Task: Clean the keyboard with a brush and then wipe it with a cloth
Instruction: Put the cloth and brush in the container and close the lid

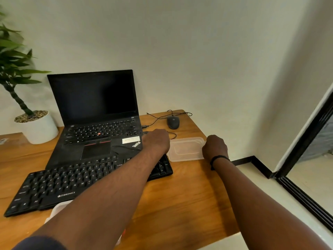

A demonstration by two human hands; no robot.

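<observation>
— Wooden desk [180, 195] against a plain wall; open laptop [95, 114], potted plant [34, 127], mouse [173, 122].

— And the keyboard [72, 183]?

— Lying in front of the laptop, under the left forearm. No brush or cloth that I can see.

— The hands?

— Both sit at a clear plastic container [186, 149]. Left hand [156, 141] touches its near-left edge, right hand [214, 147] curls at its right rim; whether either really grips, I can't tell.

— Advice?

— Steady one side, lift gently, so nothing knocks the keys.

Matt black plastic keyboard [86, 181] lies on glossy grained wood table [180, 204] beside a translucent plastic container [186, 149].
</observation>
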